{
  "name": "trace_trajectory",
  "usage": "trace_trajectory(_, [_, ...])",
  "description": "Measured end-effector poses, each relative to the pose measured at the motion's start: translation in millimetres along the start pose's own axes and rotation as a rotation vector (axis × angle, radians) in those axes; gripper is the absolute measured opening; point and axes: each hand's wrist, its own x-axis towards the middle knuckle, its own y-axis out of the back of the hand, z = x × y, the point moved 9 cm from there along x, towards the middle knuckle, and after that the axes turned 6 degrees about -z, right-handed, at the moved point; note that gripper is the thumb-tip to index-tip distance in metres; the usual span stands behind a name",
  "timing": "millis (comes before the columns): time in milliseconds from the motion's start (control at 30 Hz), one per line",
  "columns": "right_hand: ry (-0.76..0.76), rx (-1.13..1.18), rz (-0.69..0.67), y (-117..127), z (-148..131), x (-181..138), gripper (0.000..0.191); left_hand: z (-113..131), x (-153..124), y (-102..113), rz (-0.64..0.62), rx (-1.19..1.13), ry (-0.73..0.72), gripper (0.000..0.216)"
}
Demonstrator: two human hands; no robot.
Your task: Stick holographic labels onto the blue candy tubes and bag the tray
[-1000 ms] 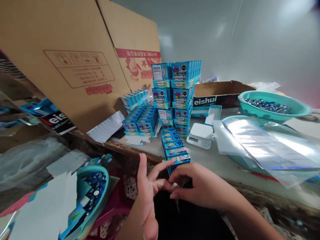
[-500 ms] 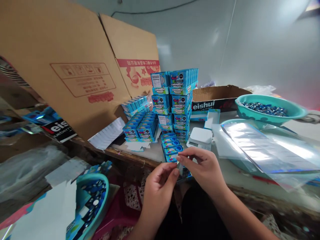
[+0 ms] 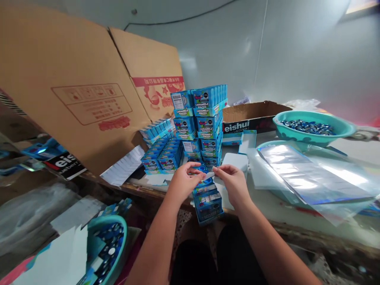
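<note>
My left hand [image 3: 181,183] and my right hand [image 3: 233,183] are raised over the table edge, each pinching one end of a small pale strip [image 3: 208,175] stretched between them; what the strip is I cannot tell. Right below it lies a row of small blue candy boxes [image 3: 206,196] running toward me. Behind the row stands a tall stack of blue boxes marked "CARAMELO MACIZO" [image 3: 202,122]. A low block of the same boxes [image 3: 162,154] sits to its left. A white scale [image 3: 234,161] shows partly behind my right hand.
Large cardboard flaps [image 3: 83,87] lean at the left. A teal bowl of dark wrapped candies [image 3: 311,127] stands far right, clear plastic bags [image 3: 305,176] in front of it. Another teal basin with blue packets [image 3: 107,247] sits low at left. An open carton marked "eishui" [image 3: 252,116] lies behind.
Both hands rose from near my lap to above the row of boxes and drew apart, the strip now stretched between them. The camera tilted slightly upward.
</note>
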Motion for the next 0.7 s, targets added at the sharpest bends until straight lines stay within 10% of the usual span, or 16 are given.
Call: trace_trajectory(700, [-0.204, -0.118, -0.031, 16, 49, 3, 0.035, -23, 15, 0, 0.048, 0.329, 0.024, 0.056])
